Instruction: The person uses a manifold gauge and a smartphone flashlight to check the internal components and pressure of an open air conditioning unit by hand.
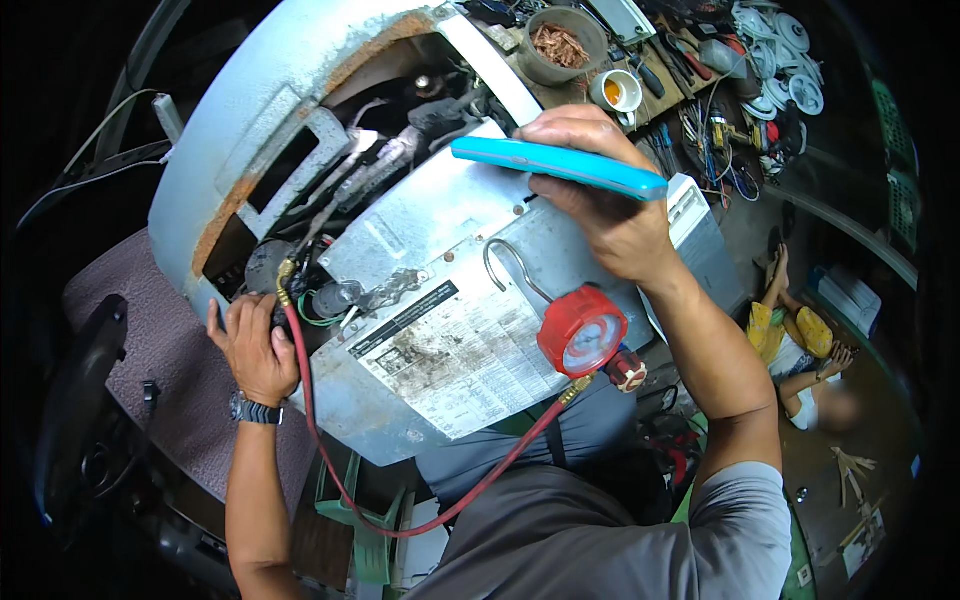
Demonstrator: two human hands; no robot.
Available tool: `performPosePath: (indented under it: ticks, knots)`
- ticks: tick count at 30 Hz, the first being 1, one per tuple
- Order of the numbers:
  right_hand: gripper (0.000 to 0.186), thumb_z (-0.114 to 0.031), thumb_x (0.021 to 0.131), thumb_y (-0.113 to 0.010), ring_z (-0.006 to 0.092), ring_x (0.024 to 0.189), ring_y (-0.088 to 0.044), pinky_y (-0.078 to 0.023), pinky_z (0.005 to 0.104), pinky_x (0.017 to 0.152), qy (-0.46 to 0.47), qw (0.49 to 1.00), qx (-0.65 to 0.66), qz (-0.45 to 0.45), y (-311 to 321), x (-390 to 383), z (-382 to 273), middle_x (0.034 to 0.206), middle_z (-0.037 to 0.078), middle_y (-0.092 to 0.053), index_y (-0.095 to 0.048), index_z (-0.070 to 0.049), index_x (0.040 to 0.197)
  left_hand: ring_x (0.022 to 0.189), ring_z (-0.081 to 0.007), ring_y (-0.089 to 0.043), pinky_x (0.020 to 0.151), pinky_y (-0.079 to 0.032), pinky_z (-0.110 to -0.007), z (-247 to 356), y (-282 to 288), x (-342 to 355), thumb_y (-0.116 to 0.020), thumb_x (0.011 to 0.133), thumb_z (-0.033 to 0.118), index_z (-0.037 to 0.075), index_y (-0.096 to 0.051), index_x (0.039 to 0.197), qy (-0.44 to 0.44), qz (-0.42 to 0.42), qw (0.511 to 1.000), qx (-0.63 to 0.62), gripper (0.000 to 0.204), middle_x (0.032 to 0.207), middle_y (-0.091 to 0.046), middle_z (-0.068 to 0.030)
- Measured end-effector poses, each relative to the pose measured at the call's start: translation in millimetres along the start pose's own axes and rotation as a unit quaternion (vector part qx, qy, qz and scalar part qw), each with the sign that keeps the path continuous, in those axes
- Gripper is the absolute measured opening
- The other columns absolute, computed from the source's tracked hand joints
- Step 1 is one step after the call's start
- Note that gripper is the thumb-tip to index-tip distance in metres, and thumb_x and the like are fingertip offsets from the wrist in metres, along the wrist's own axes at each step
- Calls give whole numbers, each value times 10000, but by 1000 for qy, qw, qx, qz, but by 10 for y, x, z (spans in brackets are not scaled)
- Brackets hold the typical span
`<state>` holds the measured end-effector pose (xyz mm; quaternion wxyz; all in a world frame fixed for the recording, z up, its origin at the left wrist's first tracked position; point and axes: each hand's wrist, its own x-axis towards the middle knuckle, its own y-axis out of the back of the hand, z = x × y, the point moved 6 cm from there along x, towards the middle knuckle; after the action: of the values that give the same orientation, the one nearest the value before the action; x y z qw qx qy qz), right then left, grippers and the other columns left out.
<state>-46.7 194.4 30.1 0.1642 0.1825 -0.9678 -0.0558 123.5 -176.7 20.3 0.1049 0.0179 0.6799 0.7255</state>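
Observation:
My right hand (pixel 610 225) grips a slim bright-blue device (pixel 540 160), possibly a phone in a case, above a weathered metal unit (pixel 220 120) with rusty openings and exposed tubing. My left hand (pixel 258 355) has its curled fingers on the unit's lower-left edge, below a brass hose fitting (pixel 284 275). A red-rimmed pressure gauge (pixel 582 342) with a hook rests over a stained label plate (pixel 420 370). Its red hose (pixel 450 515) loops down past my lap to that fitting.
At upper right are a workbench (pixel 655 100) with tools, a bucket of copper scraps (pixel 560 45), a cup (pixel 615 92) and white discs (pixel 785 70). Another person (pixel 795 350) sits at right by a dark table (pixel 840 500). A mottled purple board (pixel 140 340) stands left, a green stool (pixel 350 500) below.

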Motion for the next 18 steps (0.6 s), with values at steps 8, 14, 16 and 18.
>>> performPosePath:
  ticks: [8, 14, 16, 18]
  knots:
    - [381, 83, 935, -699, 192, 1197, -622, -520, 342, 1039, -19, 986, 165, 9, -51, -97, 152, 1287, 104, -637, -623, -7, 1298, 1223, -332, -552, 1217, -194, -585, 5, 15, 1, -500, 850, 190, 14, -623, 1172, -17, 29, 999, 9, 387, 1128, -616, -149]
    - [297, -114, 998, -713, 150, 1072, -660, -532, 320, 977, -87, 990, 103, 38, 1, -240, 118, 1174, 62, -704, -650, -49, 1280, 1207, -338, -550, 1228, -188, -569, 108, 58, -163, -483, 884, 153, 10, -623, 1171, -24, 68, 997, 30, 350, 1121, -614, -154]
    - [253, -180, 983, -738, 147, 1036, -698, -601, 337, 894, -34, 992, 114, 42, 68, -268, 115, 1098, 44, -735, -679, -104, 1217, 1200, -336, -552, 1235, -186, -553, 124, -7, -184, -477, 907, 150, 10, -631, 1164, -29, 64, 997, 12, 331, 1099, -619, -150]
    - [315, -240, 990, -730, 164, 1018, -705, -619, 346, 889, -5, 964, 259, 57, 97, -315, 108, 1140, 71, -718, -638, -85, 1248, 1190, -332, -556, 1229, -196, -542, 73, -91, -234, -477, 919, 150, 12, -634, 1154, -33, 93, 995, 20, 315, 1089, -621, -147]
